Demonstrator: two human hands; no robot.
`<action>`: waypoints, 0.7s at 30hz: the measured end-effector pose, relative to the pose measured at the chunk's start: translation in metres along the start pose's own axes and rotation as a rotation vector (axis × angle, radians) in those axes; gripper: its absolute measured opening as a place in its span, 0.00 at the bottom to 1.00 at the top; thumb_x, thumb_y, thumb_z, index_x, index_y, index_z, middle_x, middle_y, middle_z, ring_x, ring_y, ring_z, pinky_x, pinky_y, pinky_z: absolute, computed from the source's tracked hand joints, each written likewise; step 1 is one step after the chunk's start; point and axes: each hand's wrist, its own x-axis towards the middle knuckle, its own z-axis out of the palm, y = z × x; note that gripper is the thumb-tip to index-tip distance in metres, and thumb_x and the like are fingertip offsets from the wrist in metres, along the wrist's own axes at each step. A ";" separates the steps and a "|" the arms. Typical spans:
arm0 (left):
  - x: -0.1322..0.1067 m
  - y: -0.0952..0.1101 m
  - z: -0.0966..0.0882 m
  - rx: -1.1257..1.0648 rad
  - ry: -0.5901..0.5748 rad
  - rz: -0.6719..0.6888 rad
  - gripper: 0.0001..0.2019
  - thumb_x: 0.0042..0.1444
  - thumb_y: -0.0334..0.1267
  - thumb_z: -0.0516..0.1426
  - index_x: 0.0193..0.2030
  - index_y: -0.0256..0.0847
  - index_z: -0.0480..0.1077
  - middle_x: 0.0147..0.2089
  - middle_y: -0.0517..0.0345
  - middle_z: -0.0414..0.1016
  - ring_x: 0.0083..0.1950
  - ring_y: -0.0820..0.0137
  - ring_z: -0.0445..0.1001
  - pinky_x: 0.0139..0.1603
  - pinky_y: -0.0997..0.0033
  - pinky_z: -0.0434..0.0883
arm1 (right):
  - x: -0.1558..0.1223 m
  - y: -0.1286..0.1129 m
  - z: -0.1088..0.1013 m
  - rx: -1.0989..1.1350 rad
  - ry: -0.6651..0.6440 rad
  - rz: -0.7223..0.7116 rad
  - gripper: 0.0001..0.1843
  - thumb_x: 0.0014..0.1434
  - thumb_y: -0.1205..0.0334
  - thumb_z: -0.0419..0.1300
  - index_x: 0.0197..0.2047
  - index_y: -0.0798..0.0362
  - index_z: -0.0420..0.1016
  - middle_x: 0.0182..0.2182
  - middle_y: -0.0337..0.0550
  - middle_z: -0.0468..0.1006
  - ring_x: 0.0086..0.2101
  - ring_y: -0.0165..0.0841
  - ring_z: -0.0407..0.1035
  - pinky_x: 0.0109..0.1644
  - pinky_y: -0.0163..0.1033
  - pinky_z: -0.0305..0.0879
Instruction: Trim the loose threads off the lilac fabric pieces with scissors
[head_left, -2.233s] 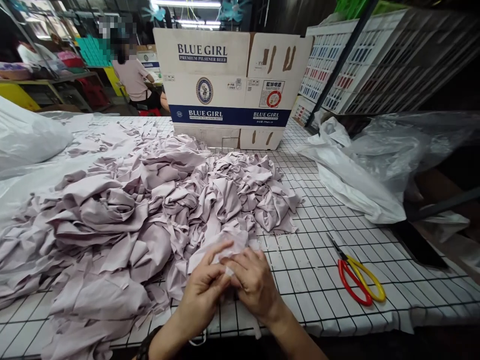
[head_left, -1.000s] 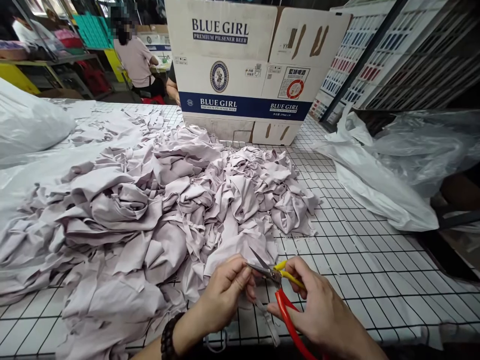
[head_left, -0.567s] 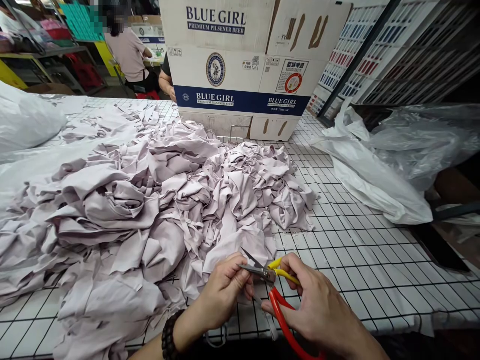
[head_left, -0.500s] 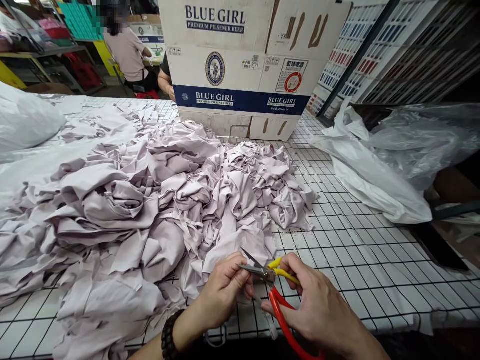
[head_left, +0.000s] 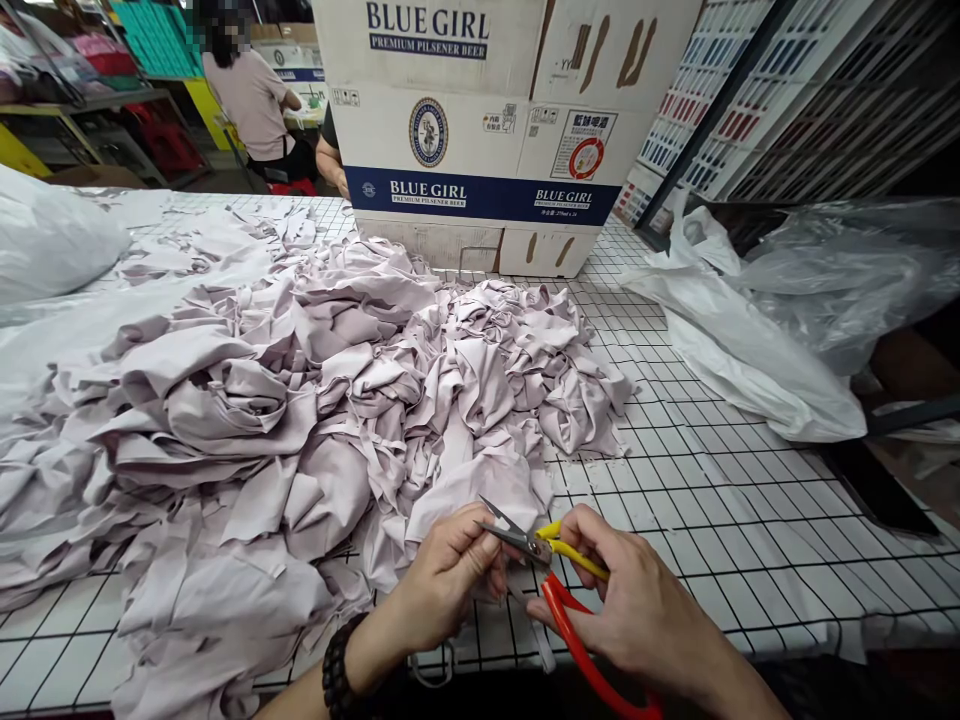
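Observation:
My right hand is wrapped round a pair of scissors with one yellow and one red handle. Their blades stand slightly apart and point left, right by the fingertips of my left hand. Thumb and fingers of that hand are pinched together on a thin pale fabric strip, mostly hidden by the fingers. A pale strip end hangs below, between the hands. Just beyond my hands lies a big heap of pale mauve fabric pieces, crumpled and loosely piled.
A large white and blue beer carton stands behind the heap on the black-and-white grid tabletop. White plastic bags lie at the right and far left. A person's arm shows beside the carton; another person sits farther back.
The scissor blades have come a little closer together, and the handles have shifted slightly. My left hand stays almost in place. The fabric heap looks the same.

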 end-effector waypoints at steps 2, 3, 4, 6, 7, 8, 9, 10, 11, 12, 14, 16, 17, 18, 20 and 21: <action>0.000 0.001 0.000 -0.015 -0.008 -0.007 0.17 0.66 0.47 0.52 0.37 0.35 0.72 0.27 0.60 0.68 0.27 0.73 0.69 0.31 0.75 0.66 | 0.000 0.000 -0.001 0.027 -0.014 0.004 0.22 0.51 0.48 0.65 0.31 0.47 0.55 0.23 0.28 0.59 0.24 0.27 0.54 0.27 0.32 0.52; 0.000 0.002 0.000 -0.021 -0.012 -0.008 0.17 0.66 0.47 0.52 0.37 0.35 0.72 0.27 0.60 0.68 0.27 0.73 0.69 0.31 0.75 0.66 | 0.000 0.000 -0.001 0.043 -0.019 0.005 0.21 0.50 0.48 0.65 0.31 0.47 0.56 0.23 0.28 0.59 0.24 0.27 0.54 0.27 0.32 0.51; 0.000 0.002 0.000 -0.024 -0.016 -0.008 0.17 0.66 0.47 0.52 0.37 0.35 0.72 0.28 0.59 0.68 0.27 0.73 0.69 0.31 0.75 0.66 | 0.000 0.000 -0.001 0.059 -0.023 0.004 0.21 0.50 0.48 0.65 0.31 0.47 0.56 0.23 0.28 0.58 0.24 0.27 0.54 0.26 0.32 0.51; -0.001 0.002 0.000 -0.023 -0.021 -0.011 0.16 0.66 0.47 0.52 0.37 0.35 0.72 0.28 0.59 0.68 0.27 0.73 0.69 0.31 0.75 0.66 | 0.000 0.000 -0.001 0.095 -0.029 0.003 0.21 0.51 0.49 0.65 0.31 0.47 0.56 0.22 0.28 0.58 0.24 0.27 0.53 0.26 0.32 0.50; -0.001 0.002 0.000 -0.022 -0.023 -0.012 0.16 0.66 0.46 0.52 0.38 0.35 0.73 0.28 0.59 0.68 0.27 0.73 0.69 0.31 0.75 0.66 | 0.000 0.000 -0.001 0.115 -0.029 0.001 0.20 0.51 0.49 0.65 0.31 0.47 0.56 0.22 0.27 0.57 0.23 0.26 0.52 0.25 0.31 0.50; -0.001 0.002 0.000 -0.021 -0.025 -0.013 0.16 0.66 0.46 0.52 0.38 0.35 0.73 0.28 0.59 0.68 0.27 0.73 0.69 0.31 0.75 0.66 | 0.000 0.000 -0.001 0.134 -0.030 0.001 0.20 0.51 0.50 0.65 0.31 0.47 0.56 0.21 0.27 0.57 0.23 0.26 0.51 0.25 0.31 0.50; -0.001 0.001 0.000 -0.021 -0.026 -0.013 0.16 0.66 0.46 0.52 0.38 0.35 0.73 0.28 0.59 0.68 0.28 0.73 0.69 0.31 0.75 0.66 | 0.000 0.000 -0.001 0.149 -0.028 -0.001 0.20 0.51 0.50 0.64 0.30 0.47 0.56 0.21 0.27 0.57 0.23 0.26 0.51 0.24 0.31 0.50; -0.001 0.001 0.000 -0.024 -0.027 -0.011 0.16 0.66 0.46 0.52 0.38 0.35 0.73 0.28 0.59 0.68 0.28 0.74 0.69 0.32 0.75 0.66 | -0.001 0.000 0.000 0.155 -0.023 -0.005 0.19 0.51 0.51 0.64 0.30 0.47 0.55 0.21 0.27 0.57 0.22 0.26 0.51 0.24 0.31 0.50; -0.001 0.001 0.000 -0.029 -0.027 -0.010 0.16 0.66 0.46 0.52 0.38 0.35 0.73 0.28 0.59 0.68 0.28 0.74 0.69 0.32 0.75 0.66 | -0.001 0.000 0.000 0.149 -0.008 -0.012 0.19 0.51 0.51 0.64 0.30 0.47 0.55 0.21 0.27 0.57 0.22 0.26 0.51 0.24 0.31 0.51; -0.001 0.000 0.000 -0.036 -0.025 -0.009 0.16 0.66 0.46 0.52 0.38 0.35 0.73 0.28 0.59 0.68 0.28 0.74 0.69 0.32 0.75 0.66 | -0.001 0.000 0.001 0.130 0.014 -0.022 0.19 0.51 0.51 0.64 0.29 0.47 0.55 0.21 0.28 0.58 0.22 0.26 0.51 0.24 0.31 0.51; -0.001 0.000 0.000 -0.056 -0.021 -0.012 0.16 0.66 0.46 0.52 0.37 0.35 0.72 0.28 0.59 0.68 0.28 0.74 0.69 0.32 0.75 0.66 | -0.002 -0.001 0.001 0.073 0.067 -0.042 0.19 0.51 0.51 0.64 0.29 0.47 0.55 0.20 0.28 0.58 0.22 0.26 0.52 0.24 0.31 0.52; -0.001 0.000 0.001 -0.071 -0.016 -0.014 0.15 0.66 0.46 0.53 0.37 0.35 0.72 0.28 0.59 0.68 0.27 0.74 0.69 0.32 0.74 0.66 | -0.002 -0.002 0.002 0.029 0.103 -0.054 0.18 0.51 0.51 0.63 0.30 0.47 0.56 0.20 0.27 0.58 0.21 0.26 0.53 0.25 0.32 0.53; -0.001 0.000 0.001 -0.077 -0.015 -0.015 0.16 0.65 0.46 0.53 0.37 0.35 0.72 0.28 0.59 0.68 0.27 0.74 0.69 0.32 0.74 0.66 | -0.002 -0.003 0.002 0.020 0.105 -0.056 0.18 0.51 0.51 0.63 0.30 0.47 0.56 0.20 0.27 0.58 0.21 0.26 0.53 0.25 0.32 0.54; -0.001 0.000 0.001 -0.081 -0.014 -0.016 0.16 0.65 0.46 0.53 0.37 0.35 0.72 0.28 0.59 0.68 0.27 0.74 0.69 0.31 0.75 0.66 | -0.002 -0.003 0.002 0.019 0.098 -0.057 0.18 0.51 0.51 0.63 0.30 0.47 0.57 0.20 0.27 0.58 0.21 0.26 0.53 0.25 0.32 0.54; -0.001 0.001 0.001 -0.086 -0.012 -0.026 0.16 0.65 0.47 0.53 0.37 0.34 0.72 0.27 0.59 0.68 0.27 0.74 0.69 0.31 0.75 0.65 | -0.002 -0.003 0.003 0.028 0.082 -0.058 0.18 0.52 0.51 0.63 0.30 0.47 0.56 0.20 0.27 0.58 0.21 0.26 0.52 0.24 0.31 0.53; -0.001 0.001 0.001 -0.088 -0.010 -0.034 0.16 0.65 0.47 0.53 0.37 0.34 0.72 0.27 0.59 0.68 0.27 0.74 0.69 0.31 0.75 0.65 | -0.002 -0.003 0.003 0.031 0.078 -0.061 0.18 0.52 0.51 0.63 0.30 0.47 0.56 0.20 0.27 0.57 0.20 0.26 0.51 0.24 0.31 0.53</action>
